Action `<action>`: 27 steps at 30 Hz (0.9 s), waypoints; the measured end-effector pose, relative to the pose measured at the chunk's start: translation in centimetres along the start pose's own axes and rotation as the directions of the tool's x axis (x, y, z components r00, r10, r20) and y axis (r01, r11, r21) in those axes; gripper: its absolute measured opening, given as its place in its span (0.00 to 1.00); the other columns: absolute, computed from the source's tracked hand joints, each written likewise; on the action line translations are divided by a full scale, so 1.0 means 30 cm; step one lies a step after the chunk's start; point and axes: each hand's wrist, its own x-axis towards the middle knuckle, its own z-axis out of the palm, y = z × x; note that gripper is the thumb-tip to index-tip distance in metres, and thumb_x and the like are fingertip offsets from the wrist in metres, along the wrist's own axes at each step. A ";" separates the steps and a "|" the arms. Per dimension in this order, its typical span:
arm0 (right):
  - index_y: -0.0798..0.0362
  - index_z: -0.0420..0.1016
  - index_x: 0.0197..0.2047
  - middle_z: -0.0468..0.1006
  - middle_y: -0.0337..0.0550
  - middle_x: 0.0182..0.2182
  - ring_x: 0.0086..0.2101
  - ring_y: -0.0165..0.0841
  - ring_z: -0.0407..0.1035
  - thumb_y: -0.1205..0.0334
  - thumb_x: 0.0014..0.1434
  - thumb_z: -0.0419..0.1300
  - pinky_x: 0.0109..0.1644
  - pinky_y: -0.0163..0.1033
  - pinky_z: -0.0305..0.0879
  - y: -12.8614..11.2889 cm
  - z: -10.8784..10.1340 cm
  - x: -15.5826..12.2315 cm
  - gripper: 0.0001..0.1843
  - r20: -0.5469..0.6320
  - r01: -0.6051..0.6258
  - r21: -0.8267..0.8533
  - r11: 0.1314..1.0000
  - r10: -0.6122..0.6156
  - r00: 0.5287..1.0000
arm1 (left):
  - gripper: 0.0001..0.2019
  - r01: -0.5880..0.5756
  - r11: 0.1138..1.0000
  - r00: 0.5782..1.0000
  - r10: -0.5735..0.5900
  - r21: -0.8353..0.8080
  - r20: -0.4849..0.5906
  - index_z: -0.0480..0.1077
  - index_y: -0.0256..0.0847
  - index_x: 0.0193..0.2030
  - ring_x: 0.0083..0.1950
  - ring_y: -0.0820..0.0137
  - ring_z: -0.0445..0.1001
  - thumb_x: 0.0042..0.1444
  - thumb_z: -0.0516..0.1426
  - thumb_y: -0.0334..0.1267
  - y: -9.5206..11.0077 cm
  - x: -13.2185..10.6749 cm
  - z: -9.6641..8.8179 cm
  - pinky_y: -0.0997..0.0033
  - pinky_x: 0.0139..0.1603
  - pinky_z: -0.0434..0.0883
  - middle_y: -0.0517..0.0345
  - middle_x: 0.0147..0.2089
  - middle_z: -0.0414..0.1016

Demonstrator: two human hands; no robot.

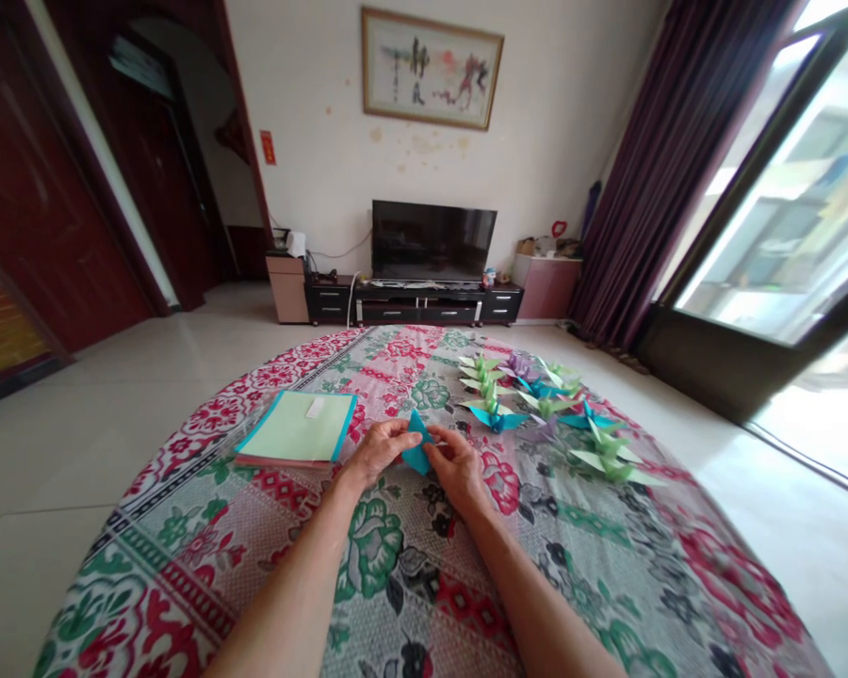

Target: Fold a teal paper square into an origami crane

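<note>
A small folded piece of teal paper (416, 443) is held upright over the flowered tablecloth (269, 556) between both my hands. My left hand (378, 450) pinches its left edge with closed fingers. My right hand (456, 463) pinches its right side, fingers curled. To the left of my hands a stack of coloured paper sheets (298, 428) lies flat, light green on top. To the right, several finished paper cranes (544, 407) in green, teal and purple stand in a group.
The round table is covered with a red, green and grey floral cloth. Beyond it stand a low TV cabinet with a television (432, 240), dark wooden doors at the left and a large window with purple curtains at the right.
</note>
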 end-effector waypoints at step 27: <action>0.55 0.74 0.28 0.74 0.38 0.23 0.23 0.30 0.67 0.46 0.50 0.57 0.27 0.34 0.66 -0.066 -0.024 0.008 0.19 -0.027 -0.167 0.173 0.971 0.174 0.984 | 0.16 -0.239 0.963 0.971 0.236 0.122 0.041 0.74 0.36 0.42 0.30 0.74 0.65 0.44 0.54 0.30 0.003 0.006 0.030 0.76 0.32 0.62 0.61 0.30 0.73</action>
